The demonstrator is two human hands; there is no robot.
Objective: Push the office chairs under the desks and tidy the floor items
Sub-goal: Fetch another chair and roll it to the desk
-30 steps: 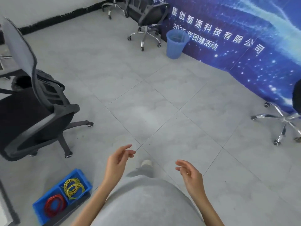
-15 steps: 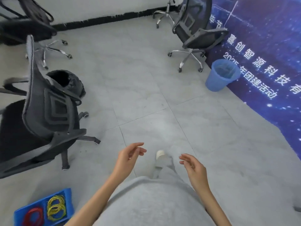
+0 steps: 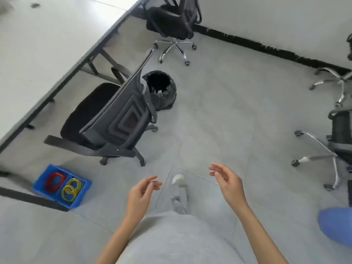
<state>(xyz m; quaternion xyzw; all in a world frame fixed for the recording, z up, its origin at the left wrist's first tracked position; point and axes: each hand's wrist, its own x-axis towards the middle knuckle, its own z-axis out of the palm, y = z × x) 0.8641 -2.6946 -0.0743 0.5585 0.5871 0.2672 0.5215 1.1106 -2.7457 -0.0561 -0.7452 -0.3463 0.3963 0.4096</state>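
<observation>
Low in the middle of the view, the left hand and the right hand float over the floor with nothing in them. The fingers of both are spread a little and softly bent, and the palms face each other. Between the hands a grey trouser leg steps out, with a pale shoe at its tip.

The floor is made of big pale grey tiles with thin lines between them. To the left, near the left hand, a blue bin sits on the floor. It has two parts: red bands in one, yellow bands in the other. A dark strip runs just beside it.

Farther up on the left stands a black office chair. Its seat points at the long white desk, but the chair is not under the desk. A black trash can stands just behind the chair's back.

A second black chair with shiny legs is near the far end of the desk, by the white wall. Parts of more chairs show at the right edge. A blue thing peeks in at the bottom right. A black strip runs along the foot of the wall.
</observation>
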